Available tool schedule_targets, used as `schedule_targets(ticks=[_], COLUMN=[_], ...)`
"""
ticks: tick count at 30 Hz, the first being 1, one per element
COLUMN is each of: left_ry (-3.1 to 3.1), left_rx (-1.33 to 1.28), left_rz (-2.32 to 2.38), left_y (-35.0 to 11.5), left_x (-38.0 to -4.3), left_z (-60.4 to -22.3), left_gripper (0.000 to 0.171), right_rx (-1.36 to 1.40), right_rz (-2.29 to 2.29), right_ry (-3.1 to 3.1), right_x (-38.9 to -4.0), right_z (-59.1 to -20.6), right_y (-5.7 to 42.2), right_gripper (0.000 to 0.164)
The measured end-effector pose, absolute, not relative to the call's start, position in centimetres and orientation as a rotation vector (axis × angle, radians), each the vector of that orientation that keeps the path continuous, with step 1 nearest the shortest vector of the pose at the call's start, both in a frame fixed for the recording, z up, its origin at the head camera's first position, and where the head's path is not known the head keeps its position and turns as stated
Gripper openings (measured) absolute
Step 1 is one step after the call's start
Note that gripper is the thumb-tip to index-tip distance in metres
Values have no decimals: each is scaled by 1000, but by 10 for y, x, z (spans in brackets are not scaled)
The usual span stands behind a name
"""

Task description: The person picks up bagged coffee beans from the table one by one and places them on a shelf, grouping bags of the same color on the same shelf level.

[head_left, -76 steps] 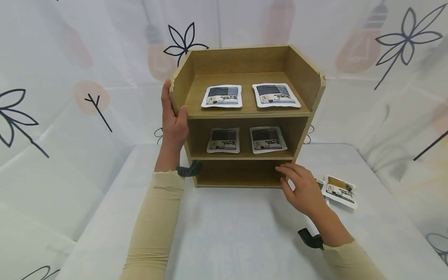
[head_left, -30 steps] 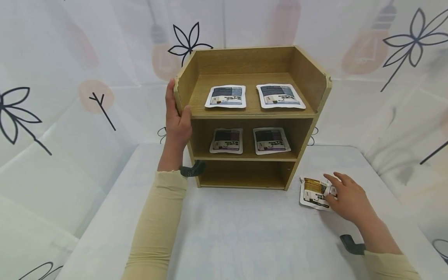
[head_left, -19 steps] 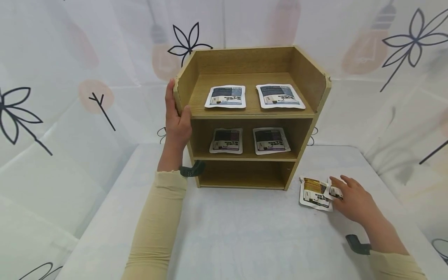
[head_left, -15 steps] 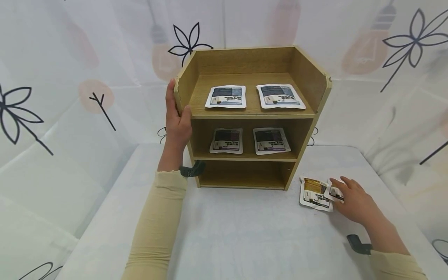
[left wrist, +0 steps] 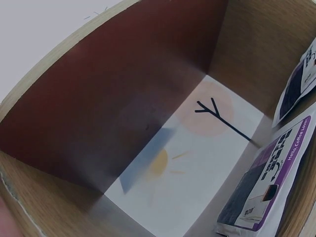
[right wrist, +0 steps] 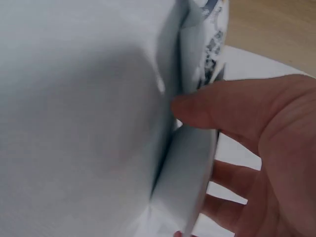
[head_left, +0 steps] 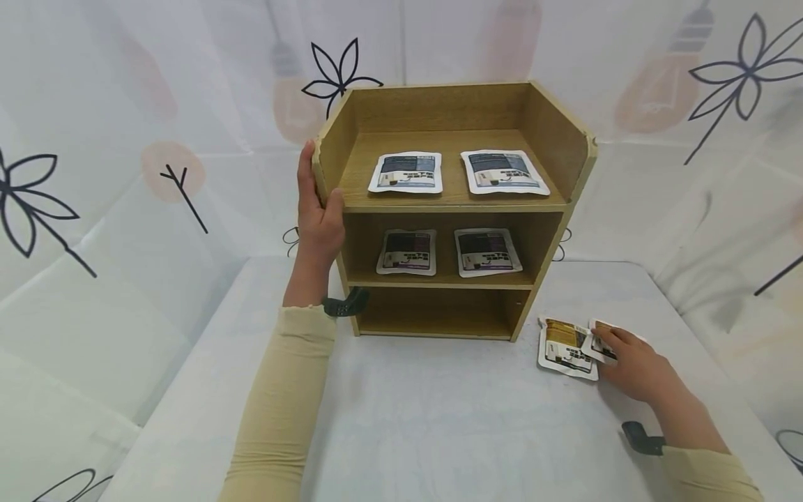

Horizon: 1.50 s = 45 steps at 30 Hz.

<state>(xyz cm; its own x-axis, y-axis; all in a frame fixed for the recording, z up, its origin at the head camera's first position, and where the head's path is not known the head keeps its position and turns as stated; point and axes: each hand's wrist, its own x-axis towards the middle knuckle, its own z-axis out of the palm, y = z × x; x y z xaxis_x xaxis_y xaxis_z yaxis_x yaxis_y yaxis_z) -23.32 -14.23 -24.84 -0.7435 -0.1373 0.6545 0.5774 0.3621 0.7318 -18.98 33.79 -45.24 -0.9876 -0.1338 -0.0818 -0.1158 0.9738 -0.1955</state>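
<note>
My left hand (head_left: 320, 226) grips the left side panel of a small three-tier wooden shelf (head_left: 439, 208), thumb in front and fingers behind. On the table to the right, my right hand (head_left: 640, 366) pinches a white coffee packet (head_left: 601, 350) that overlaps a gold-labelled coffee packet (head_left: 564, 348). Seen from the right wrist, the thumb presses one face of the pinched packet (right wrist: 185, 163) while the other fingers lie behind it. The hand hides part of this packet in the head view.
Two blue-labelled packets (head_left: 408, 172) lie on the top tier, and two purple-labelled packets (head_left: 408, 252) on the middle one. The bottom tier (head_left: 433, 310) is low and open at the front. A white cloth-covered table (head_left: 439, 418) spreads before the shelf, with a patterned curtain (head_left: 188, 70) behind.
My right hand has moved from the shelf's lower right side out to the packets, and its fingers have lowered onto the upper one. The left hand keeps its hold on the shelf.
</note>
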Motion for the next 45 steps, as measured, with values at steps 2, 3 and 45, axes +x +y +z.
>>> schedule_targets(ticks=[2, 3, 45], left_ry=[-1985, -1987, -1999], left_rx=[-372, -368, -360], left_rz=[-1429, -1428, -1429], left_y=[-142, -142, -143], left_x=[-233, -233, -233], left_z=[-248, -248, -249], left_gripper=[68, 68, 68], right_rx=[-188, -188, -92], right_rz=[-285, -283, -373], right_ry=[3037, 3043, 3442], right_x=[-190, -190, -175], right_z=[-454, -455, -427], right_y=[338, 338, 333], right_gripper=[68, 67, 37])
